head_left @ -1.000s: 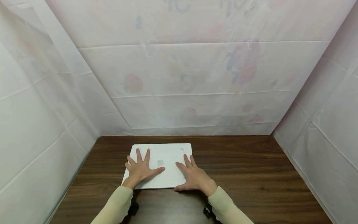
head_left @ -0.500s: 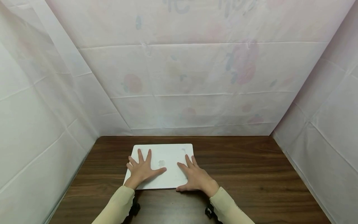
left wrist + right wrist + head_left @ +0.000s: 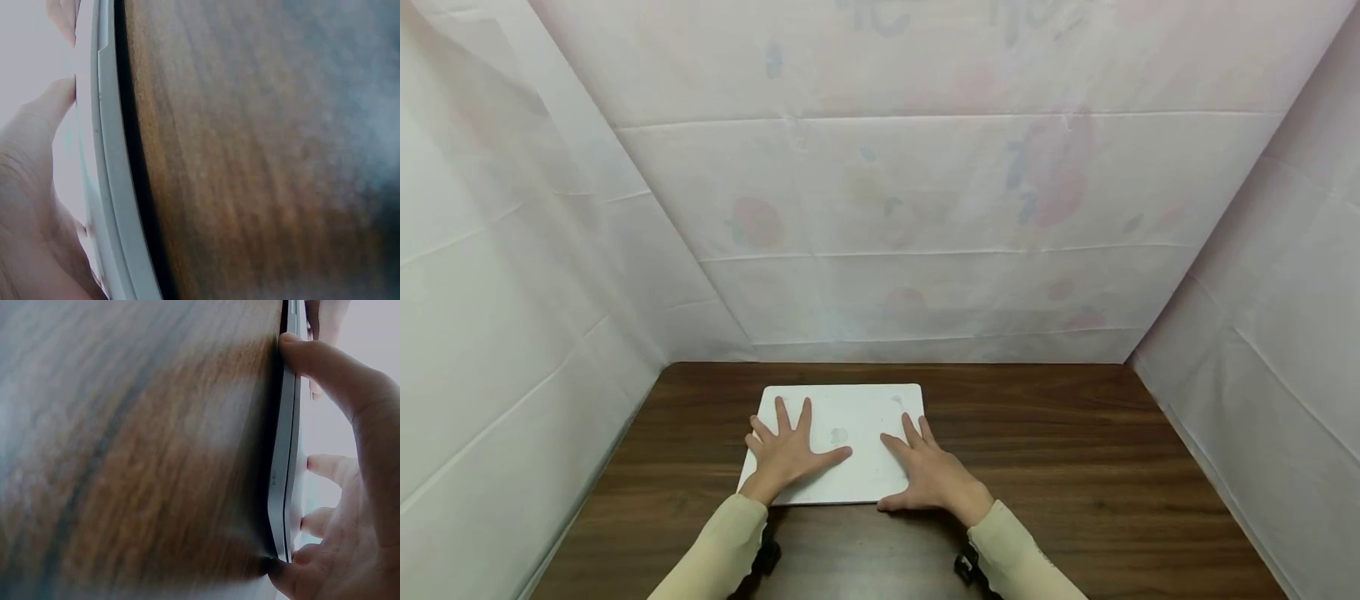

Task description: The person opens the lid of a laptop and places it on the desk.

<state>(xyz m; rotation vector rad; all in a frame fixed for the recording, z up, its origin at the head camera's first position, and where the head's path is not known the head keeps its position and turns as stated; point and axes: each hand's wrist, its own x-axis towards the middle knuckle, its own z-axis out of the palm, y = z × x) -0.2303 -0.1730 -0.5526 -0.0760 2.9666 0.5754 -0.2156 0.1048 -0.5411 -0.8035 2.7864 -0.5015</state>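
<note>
A closed white laptop (image 3: 865,400) with an apple logo on its lid lies on the brown wooden table. On the left half of the lid my left hand (image 3: 784,454) rests with fingers spread; its outer fingers reach the left edge. In the left wrist view, that hand's thumb (image 3: 53,103) touches the lid above the laptop's (image 3: 120,181) front edge. My right hand (image 3: 932,477) holds the front right corner. In the right wrist view, its thumb (image 3: 312,356) presses on the laptop's (image 3: 282,444) front edge, while bent fingers touch the lid and one reaches the side edge.
The wooden table (image 3: 1037,450) reaches to the right of the laptop. White patterned sheets hang as a back wall (image 3: 880,200), a left wall (image 3: 535,350) and a right wall (image 3: 1277,358). A black wrist device (image 3: 967,568) sits below the right sleeve.
The laptop has slid slightly to the right across the table, with both hands moving along on it. Their hold looks the same.
</note>
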